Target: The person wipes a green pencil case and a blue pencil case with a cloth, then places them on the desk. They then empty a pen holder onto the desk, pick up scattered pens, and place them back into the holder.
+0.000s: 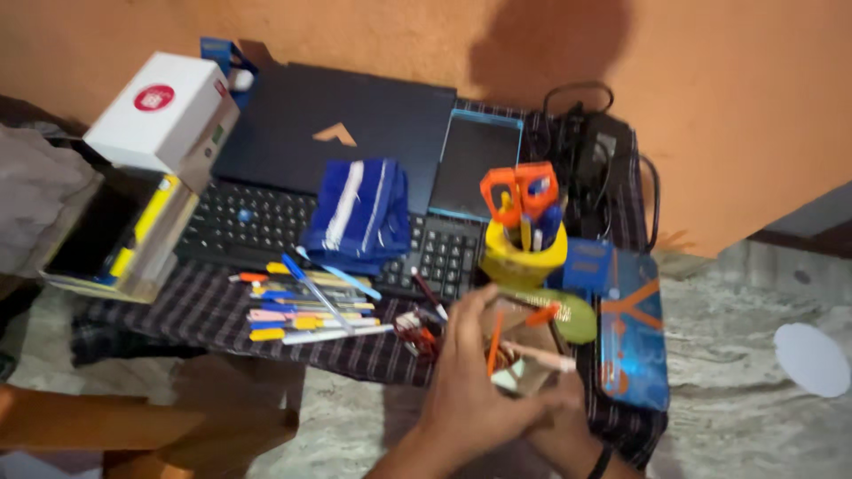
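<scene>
At the near edge of the table [204, 310], which is covered by a dark checked cloth, the left hand [466, 381] and the right hand [559, 417] meet around a small open box [524, 355]. The left hand's fingers curl over the box's left side; the right hand sits under its near right corner, its grip blurred, so I cannot tell how firmly it closes. An orange pencil [494, 341] stands nearly upright in the box, its long axis running near to far, and a pale pen [540, 357] lies across the box, pointing right. Left of the hands lies a row of pens and markers [302, 306], mostly lengthwise left to right. Just beyond the box stands a yellow cup [524, 253] holding orange-handled scissors [519, 191]. Right of it lies a blue pencil case [632, 328]. Farther off are a black keyboard [257, 222], a folded blue cloth [359, 213] and a closed laptop [337, 124].
</scene>
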